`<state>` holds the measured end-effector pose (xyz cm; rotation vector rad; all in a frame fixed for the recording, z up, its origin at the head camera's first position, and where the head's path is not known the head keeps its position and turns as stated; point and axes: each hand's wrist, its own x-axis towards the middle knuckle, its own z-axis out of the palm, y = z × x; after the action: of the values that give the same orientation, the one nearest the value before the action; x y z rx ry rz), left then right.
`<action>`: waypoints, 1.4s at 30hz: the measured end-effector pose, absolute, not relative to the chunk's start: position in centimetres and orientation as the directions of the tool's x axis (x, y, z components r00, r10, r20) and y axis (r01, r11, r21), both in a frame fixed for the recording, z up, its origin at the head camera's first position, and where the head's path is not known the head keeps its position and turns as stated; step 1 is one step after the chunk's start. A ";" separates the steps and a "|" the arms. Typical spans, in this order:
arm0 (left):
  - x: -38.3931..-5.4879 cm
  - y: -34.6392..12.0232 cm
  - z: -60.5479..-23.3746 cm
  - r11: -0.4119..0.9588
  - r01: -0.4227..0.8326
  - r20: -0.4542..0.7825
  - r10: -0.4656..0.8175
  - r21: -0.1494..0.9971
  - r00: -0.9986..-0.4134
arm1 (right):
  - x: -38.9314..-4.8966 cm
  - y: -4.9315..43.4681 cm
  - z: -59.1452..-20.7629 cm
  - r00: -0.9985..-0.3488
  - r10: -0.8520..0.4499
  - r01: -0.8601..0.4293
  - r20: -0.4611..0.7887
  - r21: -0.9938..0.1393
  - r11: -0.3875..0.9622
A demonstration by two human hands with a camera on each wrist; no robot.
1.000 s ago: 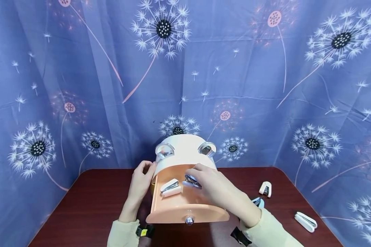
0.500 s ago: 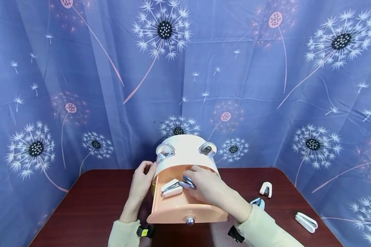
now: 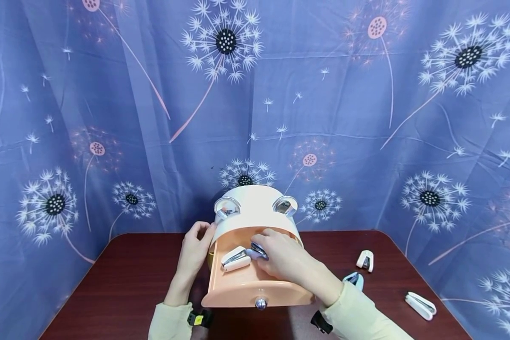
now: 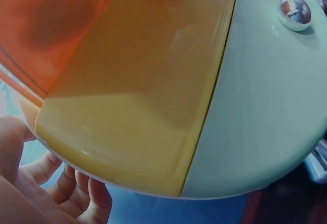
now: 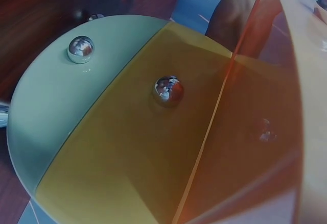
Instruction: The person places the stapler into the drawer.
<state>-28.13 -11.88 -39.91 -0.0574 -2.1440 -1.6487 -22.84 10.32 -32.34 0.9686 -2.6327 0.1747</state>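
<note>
Head: the right hand (image 3: 284,255) pinches a blue stapler (image 3: 259,251) in the drawer (image 3: 238,290), a white stapler (image 3: 236,259) at its eight o'clock; the left hand (image 3: 192,249) touches the cabinet (image 3: 256,205). Left wrist: fingers (image 4: 74,187) bend at seven o'clock, grip unclear. Right wrist: drawer at three o'clock.

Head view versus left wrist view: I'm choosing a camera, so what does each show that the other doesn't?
Only the head view: the right hand holding a blue stapler, and a white stapler in the open drawer.
Only the left wrist view: the green drawer front and its knob.
Both: the cabinet, the left hand at its side, and part of that open drawer.
</note>
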 end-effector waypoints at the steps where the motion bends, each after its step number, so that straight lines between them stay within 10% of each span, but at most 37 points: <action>1: -28.1 -11.9 -39.9 0.292 0.291 0.361 -0.225 0.911 -0.905 | -22.8 10.3 -32.4 -0.716 -0.605 -0.647 0.348 -0.004 0.763; 21: -28.0 -11.7 -40.0 0.278 0.300 0.363 -0.212 0.913 -0.907 | -20.7 13.3 -30.1 -0.792 -0.542 -0.610 0.283 -0.428 0.667; 42: -28.0 -11.8 -40.0 0.303 0.296 0.369 -0.225 0.906 -0.902 | -18.6 25.5 -35.1 -0.908 -0.133 -0.355 0.397 -0.564 0.746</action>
<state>-28.04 -11.85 -40.00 -0.0631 -2.1472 -1.6304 -18.57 25.53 -35.06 0.3779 -2.6140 0.9415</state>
